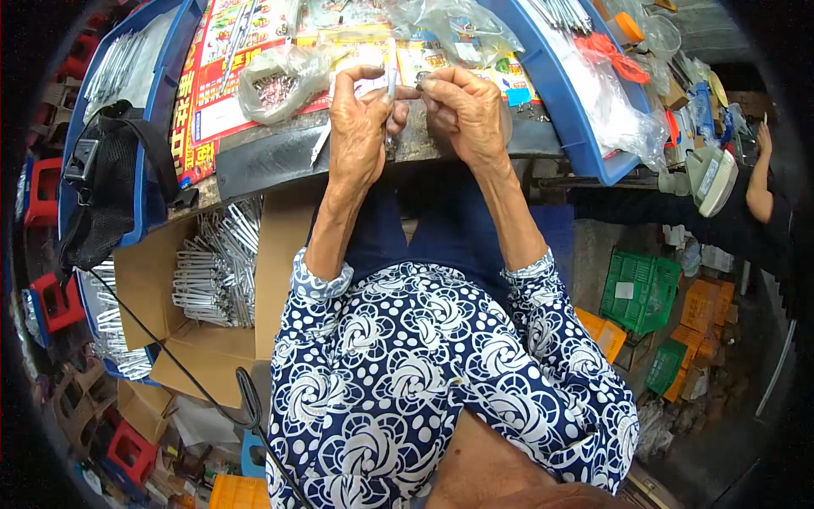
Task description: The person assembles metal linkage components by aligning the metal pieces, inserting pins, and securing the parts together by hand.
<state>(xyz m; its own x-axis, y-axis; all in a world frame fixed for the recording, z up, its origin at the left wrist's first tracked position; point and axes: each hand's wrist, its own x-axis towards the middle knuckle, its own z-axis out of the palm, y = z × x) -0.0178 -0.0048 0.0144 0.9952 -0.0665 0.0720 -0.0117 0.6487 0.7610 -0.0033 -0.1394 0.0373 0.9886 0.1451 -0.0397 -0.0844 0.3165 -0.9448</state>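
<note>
Head view: at the fingers, the left hand (359, 131) has thumb and forefinger closed narrow around a slim pale strip (392, 83), which stands roughly upright between them. Just right of it, the right hand (471, 110) pinches a small dark piece (420, 80), mostly covered by the fingertips; whether strip and piece touch, cannot tell. Handling, judged by look: both light; strip thin and stiff, perhaps slick if metal, best taken by its flat sides near mid-length; small piece easily dropped, so fingertip hold at its rim. Just below the left fingers, a silvery-white slat (320, 144) slants over the counter (263, 168); whether it is held, unclear. Left of the left fingers, an open plastic bag (310, 71) of small reddish bits (273, 88). Farther right, a blue tray (553, 95) with clear plastic wrap (604, 106). Below left, well apart, a cardboard box (280, 246) of metal strips (216, 270). Farthest, lower right: green crate (640, 290).
</note>
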